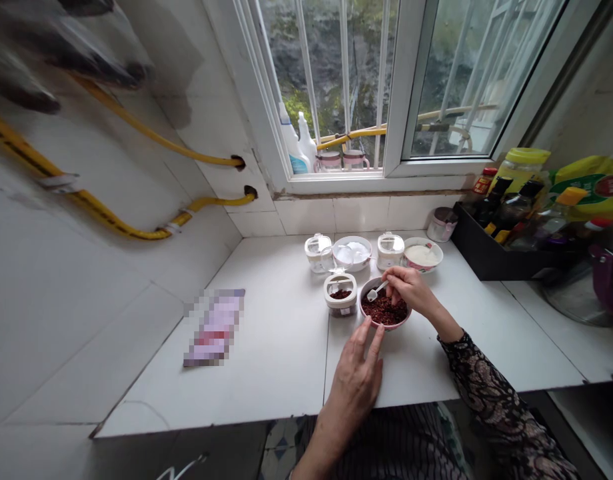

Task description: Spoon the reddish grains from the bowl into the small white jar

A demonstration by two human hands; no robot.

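Observation:
My right hand [406,290] pinches a small white spoon [374,293] over a bowl [390,327] of dark red dried flakes [386,311]. My left hand [357,363] has its fingers stretched out, the tips touching the bowl's near side. Just left of the bowl stands a clear jar [340,307] with a cream rim, partly filled with similar dark red flakes. Behind are two more clear jars, one at left [318,253] and one at right [390,251]. Beside them sit a bowl of white contents [352,253] and a bowl of pale grains [423,255].
A black box [486,257] packed with bottles stands on the right, near a pot with a purple handle [604,287]. A blurred purple packet [215,328] lies on the white tiled counter [276,347]. Yellow pipes [151,233] run along the left wall; a barred window is behind.

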